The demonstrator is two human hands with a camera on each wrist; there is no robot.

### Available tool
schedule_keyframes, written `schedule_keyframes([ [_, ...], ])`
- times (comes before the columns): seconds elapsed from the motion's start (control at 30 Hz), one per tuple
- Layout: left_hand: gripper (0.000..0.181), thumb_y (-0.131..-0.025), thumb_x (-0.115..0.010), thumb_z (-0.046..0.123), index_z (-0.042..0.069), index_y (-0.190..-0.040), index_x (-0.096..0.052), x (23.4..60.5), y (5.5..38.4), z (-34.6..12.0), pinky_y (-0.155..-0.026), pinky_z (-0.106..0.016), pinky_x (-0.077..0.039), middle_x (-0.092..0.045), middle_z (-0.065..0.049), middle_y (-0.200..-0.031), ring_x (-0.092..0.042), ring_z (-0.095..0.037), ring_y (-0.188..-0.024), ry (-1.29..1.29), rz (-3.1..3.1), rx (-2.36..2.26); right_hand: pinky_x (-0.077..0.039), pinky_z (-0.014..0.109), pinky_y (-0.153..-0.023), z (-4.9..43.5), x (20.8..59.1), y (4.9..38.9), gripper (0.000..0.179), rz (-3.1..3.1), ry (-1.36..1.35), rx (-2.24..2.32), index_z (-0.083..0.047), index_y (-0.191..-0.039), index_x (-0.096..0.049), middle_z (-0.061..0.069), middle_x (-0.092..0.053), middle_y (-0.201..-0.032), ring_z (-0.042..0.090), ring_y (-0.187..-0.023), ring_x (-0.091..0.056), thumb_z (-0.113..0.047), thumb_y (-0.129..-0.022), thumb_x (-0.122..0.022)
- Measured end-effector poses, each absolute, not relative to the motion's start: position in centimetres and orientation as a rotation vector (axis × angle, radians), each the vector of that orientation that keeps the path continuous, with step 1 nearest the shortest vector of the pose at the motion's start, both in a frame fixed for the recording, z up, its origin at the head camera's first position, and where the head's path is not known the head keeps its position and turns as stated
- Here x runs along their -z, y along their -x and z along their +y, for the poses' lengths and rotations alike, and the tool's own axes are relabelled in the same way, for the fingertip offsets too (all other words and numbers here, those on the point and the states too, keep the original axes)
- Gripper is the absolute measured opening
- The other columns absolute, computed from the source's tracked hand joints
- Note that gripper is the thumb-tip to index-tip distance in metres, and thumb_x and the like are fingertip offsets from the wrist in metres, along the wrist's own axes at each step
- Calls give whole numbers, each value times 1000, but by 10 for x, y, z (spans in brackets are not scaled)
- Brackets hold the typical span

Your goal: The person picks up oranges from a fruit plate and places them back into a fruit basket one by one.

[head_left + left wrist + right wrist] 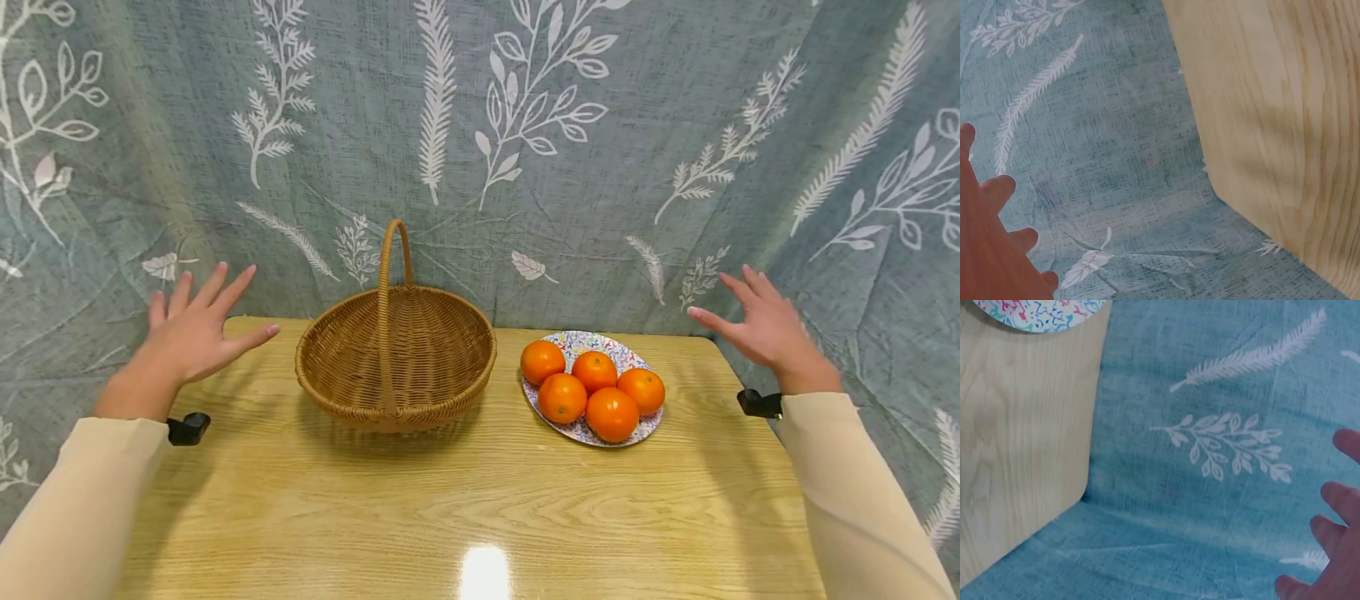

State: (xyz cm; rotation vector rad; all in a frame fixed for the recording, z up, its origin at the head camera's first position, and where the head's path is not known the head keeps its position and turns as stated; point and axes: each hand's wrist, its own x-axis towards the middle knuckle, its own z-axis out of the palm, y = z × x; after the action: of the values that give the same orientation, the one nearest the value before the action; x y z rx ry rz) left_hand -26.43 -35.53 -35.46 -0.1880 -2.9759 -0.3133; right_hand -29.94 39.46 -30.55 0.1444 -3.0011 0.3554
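In the head view a brown wicker basket with a tall arched handle stands left of the middle of the table. To its right several oranges are gathered on a colourfully patterned plate. My left hand hovers left of the basket, fingers spread, holding nothing. On the other side my right hand is held up to the right of the plate, its fingers also apart and touching nothing. Each wrist view catches fingertips only at its edge, with the plate's rim at the top of the right one.
The pale wooden table has its back edge against a blue-grey curtain printed with white leaves. This cloth also hangs along both sides. A small black wrist device sits at the left cuff, and another black device at the right.
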Motion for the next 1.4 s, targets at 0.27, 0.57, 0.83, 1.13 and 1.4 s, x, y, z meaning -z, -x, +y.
schedule_keyframes([
  [0.27, 95, -99, -48, 69, 32, -165, 8, 367, 262, -350, -110, -84, 6, 14, -14, -171, 12, -61, -150, 210, -2953, 411, -7, 82, -114, 384, 317, 299, 98, -3014, -196, -403, -7, -165, -14, 24, 9, -170, 56, -153, 3, -68, -98, -51],
  [0.57, 89, -103, -48, 60, 27, -166, 5, 381, 258, -338, -113, -83, 1, 7, -19, -171, 5, -63, -149, 249, -2905, 564, -13, 83, -112, 373, 330, 297, 95, -3036, -230, -579, -13, -166, -14, 18, 7, -172, 51, -156, 2, -66, -98, -53],
  [0.83, 85, -105, -50, 52, 23, -167, 0, 391, 255, -328, -112, -84, -6, 1, -20, -171, 0, -60, -152, 284, -2826, 708, -17, 81, -113, 368, 345, 293, 87, -2964, -309, -703, -15, -165, -22, 15, -1, -173, 50, -156, -6, -58, -99, -59],
  [1.13, 78, -108, -50, 36, 19, -167, -2, 401, 251, -323, -113, -81, -15, -7, -28, -169, -11, -60, -151, 403, -2734, 955, -21, 81, -111, 366, 370, 287, 83, -2871, -375, -790, -17, -163, -31, 11, -9, -173, 49, -155, -15, -49, -96, -69],
  [1.4, 75, -109, -47, 37, 23, -167, -1, 406, 248, -314, -108, -79, -27, -13, -26, -169, -23, -61, -146, 380, -2758, 1041, -22, 79, -113, 360, 390, 284, 76, -2816, -416, -959, -18, -160, -38, 12, -16, -172, 49, -154, -18, -39, -96, -72],
])
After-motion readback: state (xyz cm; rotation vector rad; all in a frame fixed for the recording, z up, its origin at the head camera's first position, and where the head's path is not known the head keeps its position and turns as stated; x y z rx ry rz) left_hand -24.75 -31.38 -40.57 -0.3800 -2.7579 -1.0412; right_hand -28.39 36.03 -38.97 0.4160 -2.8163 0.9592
